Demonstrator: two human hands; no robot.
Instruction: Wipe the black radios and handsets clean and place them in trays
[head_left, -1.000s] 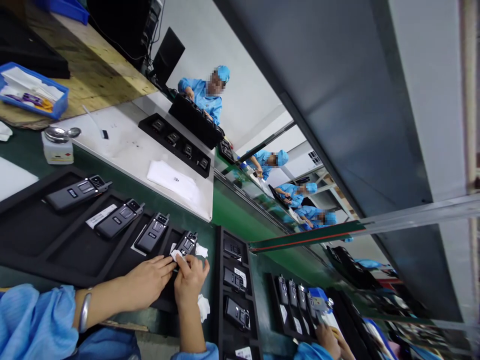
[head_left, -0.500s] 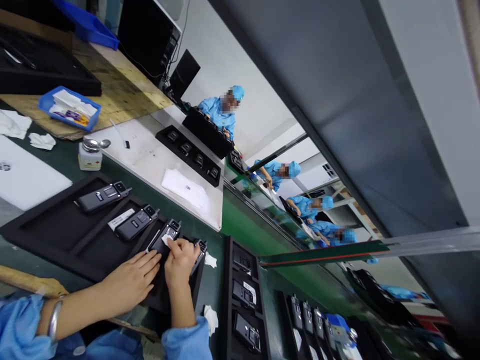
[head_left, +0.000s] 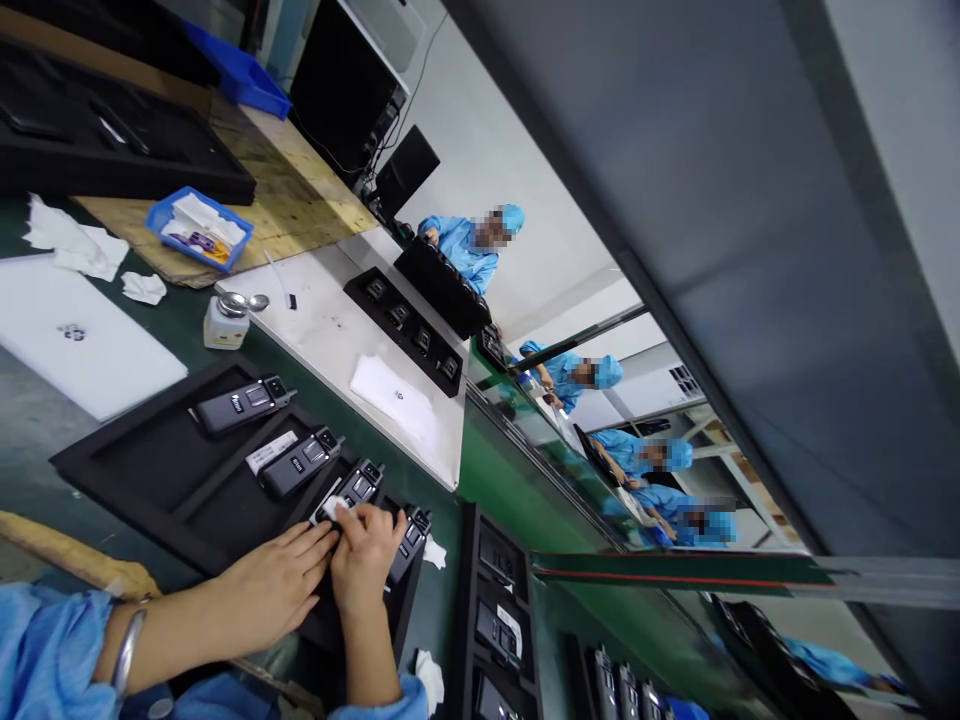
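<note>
A black foam tray [head_left: 139,465] lies in front of me with several black handheld radios in its slots. My right hand [head_left: 365,562] pinches a small white wipe [head_left: 334,507] and presses it on the face of the third radio [head_left: 361,484]. Beside it, my left hand [head_left: 270,590] rests flat with fingers stretched out, by the lower end of that radio; what lies under the palm is hidden. To the left are another radio [head_left: 301,462] beside a white label and a radio [head_left: 244,405] at the far slot. A fourth radio [head_left: 411,540] is partly behind my right hand.
A bottle with a metal top [head_left: 226,328] stands behind the tray. White foam sheet [head_left: 112,335], crumpled wipes [head_left: 75,240] and a blue bin [head_left: 157,228] are at left. Another radio tray [head_left: 466,610] lies right. Co-workers in blue [head_left: 469,250] sit along the line.
The whole view has shifted, so the tray and bench appear further right and slightly lower. My right hand keeps the wipe on the third radio; my left hand stays flat beside it.
</note>
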